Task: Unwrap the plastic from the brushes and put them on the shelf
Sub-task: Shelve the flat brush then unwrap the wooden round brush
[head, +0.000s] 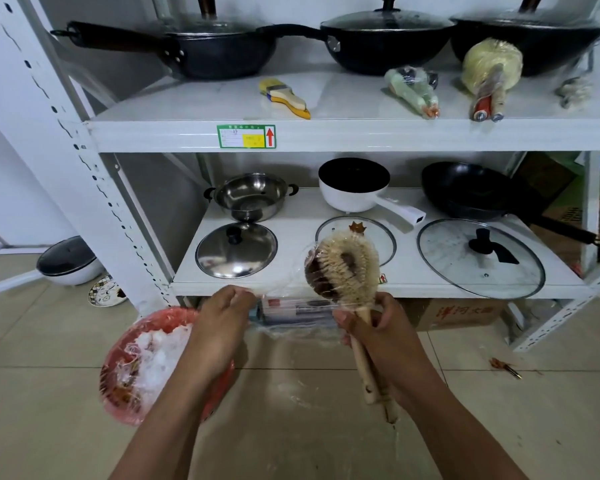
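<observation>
Brushes (345,268) half-unwrapped before the shelf (326,133).
Right hand (378,327) grips their wooden handles; left hand (222,317) pinches stretched plastic (284,289).

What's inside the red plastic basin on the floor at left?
The red plastic basin holds crumpled clear plastic wrap and something brownish near its lower edge, too blurred to identify. The left hand and forearm cover its right part.
</observation>
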The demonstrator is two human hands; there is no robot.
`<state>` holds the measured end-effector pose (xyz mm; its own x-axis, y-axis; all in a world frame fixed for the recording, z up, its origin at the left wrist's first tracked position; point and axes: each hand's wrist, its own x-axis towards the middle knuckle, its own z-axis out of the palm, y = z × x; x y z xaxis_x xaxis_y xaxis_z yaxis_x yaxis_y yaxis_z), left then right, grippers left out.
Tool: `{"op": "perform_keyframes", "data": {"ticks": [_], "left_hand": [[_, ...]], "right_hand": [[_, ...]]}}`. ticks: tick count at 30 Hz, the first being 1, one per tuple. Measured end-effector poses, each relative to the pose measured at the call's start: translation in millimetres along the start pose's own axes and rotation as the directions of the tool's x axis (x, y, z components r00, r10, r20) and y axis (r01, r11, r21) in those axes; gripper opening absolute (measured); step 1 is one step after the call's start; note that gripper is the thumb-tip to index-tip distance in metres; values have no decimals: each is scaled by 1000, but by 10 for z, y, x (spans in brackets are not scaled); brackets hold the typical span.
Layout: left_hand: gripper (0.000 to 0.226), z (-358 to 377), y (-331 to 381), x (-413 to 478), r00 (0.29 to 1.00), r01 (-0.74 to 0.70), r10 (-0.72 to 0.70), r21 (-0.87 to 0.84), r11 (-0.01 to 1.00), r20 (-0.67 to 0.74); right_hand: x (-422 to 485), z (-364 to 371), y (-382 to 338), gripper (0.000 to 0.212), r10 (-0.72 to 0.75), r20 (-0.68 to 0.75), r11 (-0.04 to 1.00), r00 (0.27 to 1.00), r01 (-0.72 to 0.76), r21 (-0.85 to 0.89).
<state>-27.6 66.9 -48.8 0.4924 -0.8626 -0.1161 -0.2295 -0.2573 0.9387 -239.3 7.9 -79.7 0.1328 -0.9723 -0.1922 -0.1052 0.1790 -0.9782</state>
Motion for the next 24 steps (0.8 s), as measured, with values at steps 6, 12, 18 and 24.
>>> {"op": "perform_keyframes", "data": {"ticks": [6,12,18,24], "left_hand": [[24,26,-51,-18,998,-1,5,-72,997,56],[24,125,57,-65,992,-124,123,-59,991,-19],[20,19,-85,45,978,-192,198,86,978,-67],[13,-106,-90,70,968,-235,251,281,930,-21]], "right_hand": [[26,-27,24,31,35,23,999,999,-35,18],[-7,11,5,26,64,156,998,986,-68,19],[-21,6,-21,30,73,167,997,983,-79,27],[-5,-70,-65,30,92,182,995,979,-86,-41]]}}
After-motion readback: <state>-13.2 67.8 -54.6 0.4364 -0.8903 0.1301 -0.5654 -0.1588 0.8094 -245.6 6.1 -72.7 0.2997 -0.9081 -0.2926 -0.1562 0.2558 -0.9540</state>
